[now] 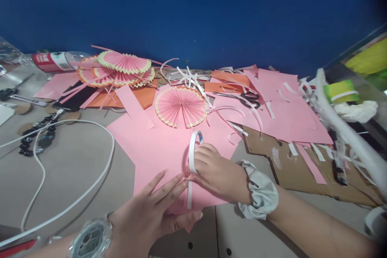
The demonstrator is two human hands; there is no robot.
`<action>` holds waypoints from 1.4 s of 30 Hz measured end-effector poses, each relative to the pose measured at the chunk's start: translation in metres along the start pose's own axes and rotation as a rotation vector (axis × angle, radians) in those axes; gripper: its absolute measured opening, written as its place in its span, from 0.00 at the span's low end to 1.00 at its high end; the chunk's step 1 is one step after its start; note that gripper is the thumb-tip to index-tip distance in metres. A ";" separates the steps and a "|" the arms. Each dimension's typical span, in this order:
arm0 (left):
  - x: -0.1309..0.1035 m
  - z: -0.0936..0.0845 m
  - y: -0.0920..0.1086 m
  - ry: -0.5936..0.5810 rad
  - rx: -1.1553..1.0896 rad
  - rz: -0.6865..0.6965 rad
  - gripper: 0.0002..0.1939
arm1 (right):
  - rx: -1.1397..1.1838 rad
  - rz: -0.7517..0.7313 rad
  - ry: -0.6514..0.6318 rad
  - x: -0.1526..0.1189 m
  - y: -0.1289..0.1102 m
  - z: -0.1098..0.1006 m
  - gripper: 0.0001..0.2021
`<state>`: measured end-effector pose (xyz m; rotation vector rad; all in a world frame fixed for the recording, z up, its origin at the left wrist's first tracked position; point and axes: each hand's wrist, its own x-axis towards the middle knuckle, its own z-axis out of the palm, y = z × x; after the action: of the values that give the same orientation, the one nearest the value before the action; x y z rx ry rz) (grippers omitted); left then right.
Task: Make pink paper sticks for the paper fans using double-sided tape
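My right hand (222, 175) grips a roll of white tape (191, 152) standing on its edge, its fingers reaching into the ring. From the roll, a narrow white tape strip (189, 198) runs down toward me over the pink paper (157, 149). My left hand (148, 209) lies flat with fingers spread on the paper's near part, its fingertips close to the strip and to my right thumb. Just beyond the roll rests a round pleated pink paper fan (181, 107) with a yellow edge.
Several more pleated fans (123, 62) are stacked at the back left, near a plastic bottle (53, 61). Scissors (249, 97) lie on pink sheets (290, 117) to the right, beside cardboard (298, 173) and paper scraps. A white cable (112, 145) loops across the left.
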<state>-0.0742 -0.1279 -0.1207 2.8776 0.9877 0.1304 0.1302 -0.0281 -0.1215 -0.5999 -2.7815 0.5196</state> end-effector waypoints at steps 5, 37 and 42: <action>-0.003 0.000 -0.001 -0.038 0.060 0.025 0.41 | -0.018 0.015 0.007 -0.001 -0.001 0.000 0.14; -0.003 -0.008 -0.002 -0.179 0.103 0.014 0.33 | -0.107 0.037 0.047 -0.002 -0.002 -0.001 0.13; -0.011 0.008 -0.007 -0.069 0.102 -0.037 0.33 | -0.141 0.048 0.046 -0.001 -0.003 -0.002 0.12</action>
<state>-0.0859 -0.1294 -0.1302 2.9306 1.0649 -0.0223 0.1306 -0.0304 -0.1189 -0.7014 -2.7821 0.3169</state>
